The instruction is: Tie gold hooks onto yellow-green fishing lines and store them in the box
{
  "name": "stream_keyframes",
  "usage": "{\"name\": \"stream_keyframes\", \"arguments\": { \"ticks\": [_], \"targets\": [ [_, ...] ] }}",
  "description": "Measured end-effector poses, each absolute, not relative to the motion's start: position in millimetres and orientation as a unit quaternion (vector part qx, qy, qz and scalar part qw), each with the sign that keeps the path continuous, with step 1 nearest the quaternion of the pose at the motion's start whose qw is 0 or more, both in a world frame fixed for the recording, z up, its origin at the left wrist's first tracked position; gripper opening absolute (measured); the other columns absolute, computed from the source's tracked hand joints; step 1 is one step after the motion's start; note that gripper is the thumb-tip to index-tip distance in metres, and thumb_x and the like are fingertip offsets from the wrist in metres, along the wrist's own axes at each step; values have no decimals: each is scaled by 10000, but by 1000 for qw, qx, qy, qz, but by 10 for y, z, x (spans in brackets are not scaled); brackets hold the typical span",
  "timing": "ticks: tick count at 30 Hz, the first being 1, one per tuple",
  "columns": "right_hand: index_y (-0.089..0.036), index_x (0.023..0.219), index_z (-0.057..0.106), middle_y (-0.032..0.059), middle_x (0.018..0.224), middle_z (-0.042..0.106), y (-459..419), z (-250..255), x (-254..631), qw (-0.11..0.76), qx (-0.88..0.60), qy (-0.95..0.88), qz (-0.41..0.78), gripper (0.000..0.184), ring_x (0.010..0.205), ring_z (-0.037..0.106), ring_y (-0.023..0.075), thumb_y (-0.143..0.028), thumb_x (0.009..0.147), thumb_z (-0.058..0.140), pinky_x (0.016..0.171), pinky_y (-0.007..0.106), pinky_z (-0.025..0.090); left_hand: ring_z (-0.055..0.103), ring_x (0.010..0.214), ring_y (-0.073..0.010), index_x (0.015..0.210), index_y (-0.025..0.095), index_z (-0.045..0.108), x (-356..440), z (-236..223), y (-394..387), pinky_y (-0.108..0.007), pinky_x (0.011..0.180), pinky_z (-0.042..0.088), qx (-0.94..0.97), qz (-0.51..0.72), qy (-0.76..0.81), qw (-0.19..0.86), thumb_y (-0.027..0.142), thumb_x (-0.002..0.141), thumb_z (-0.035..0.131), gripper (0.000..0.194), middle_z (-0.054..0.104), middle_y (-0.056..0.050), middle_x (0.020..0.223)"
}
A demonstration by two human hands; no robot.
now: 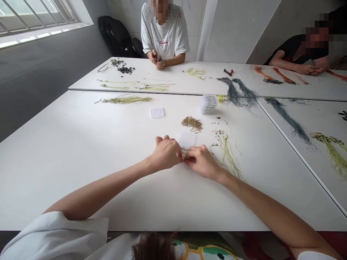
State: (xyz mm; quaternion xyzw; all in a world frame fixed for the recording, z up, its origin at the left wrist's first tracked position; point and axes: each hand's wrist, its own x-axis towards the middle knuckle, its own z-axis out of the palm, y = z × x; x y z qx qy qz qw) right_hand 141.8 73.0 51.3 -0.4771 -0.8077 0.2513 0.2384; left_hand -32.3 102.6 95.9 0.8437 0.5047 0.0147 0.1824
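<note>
Two bare hands work together on one small bundle of yellow-green lines [184, 152], which lies at the near edge of a flat clear plastic box [186, 139] on the white table [81, 180]. The right hand [202, 162] is closed, and its thumb and fingers pinch the bundle. The left hand [165, 153] is curved, and its fingertips [179, 155] come against the same bundle from the other side, but I cannot tell if it really grasps. The hands cover much of the bundle, so I cannot tell if it sits inside the box or which compartment it is in.

Just beyond the box lies a loose pile of small brass-coloured hooks [192, 124]. Further away are another small clear box [157, 112] and a stack of similar boxes [209, 104]; their contents are too small to tell. Beside the right hand, long yellow-green lines [226, 155] spread over the table. Beyond the stack lies a grey-green bundle of lines [237, 92]. Across the table, a co-worker [164, 36] has both hands [156, 58] around a small object.
</note>
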Motion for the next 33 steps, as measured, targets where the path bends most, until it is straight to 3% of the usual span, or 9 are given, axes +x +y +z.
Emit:
{"name": "stream_keyframes", "arguments": {
  "ticks": [9, 16, 25, 33],
  "targets": [
    [-194, 653, 637, -27, 660, 600, 745, 531, 1413, 225, -484, -803, 266, 170, 586, 515, 109, -78, 769, 592, 708, 266, 355, 465, 921, -267, 704, 244, 747, -346, 992, 1086, -409, 819, 249, 856, -2, 466, 224, 365, 731, 659, 152, 669, -66, 783],
    [-199, 689, 659, -28, 671, 603, 724, 516, 1423, 241, -484, -794, 277, 165, 606, 530, 116, -71, 783, 616, 765, 293, 387, 470, 919, -250, 784, 261, 766, -404, 1022, 1110, -404, 849, 244, 879, -12, 414, 238, 383, 784, 625, 186, 667, -65, 841],
    [-206, 708, 691, -4, 707, 659, 718, 559, 1436, 263, -474, -777, 319, 172, 618, 580, 133, -72, 786, 615, 671, 268, 435, 477, 873, -217, 733, 271, 765, -388, 954, 1097, -391, 827, 222, 897, 11, 399, 190, 301, 801, 632, 152, 644, -55, 793],
    [-200, 644, 663, -9, 669, 638, 735, 561, 1403, 240, -490, -789, 282, 188, 589, 568, 125, -61, 748, 590, 632, 253, 412, 492, 883, -224, 717, 255, 757, -381, 954, 1098, -387, 817, 220, 889, 11, 411, 203, 297, 781, 648, 134, 664, -53, 789]
  ]
}}
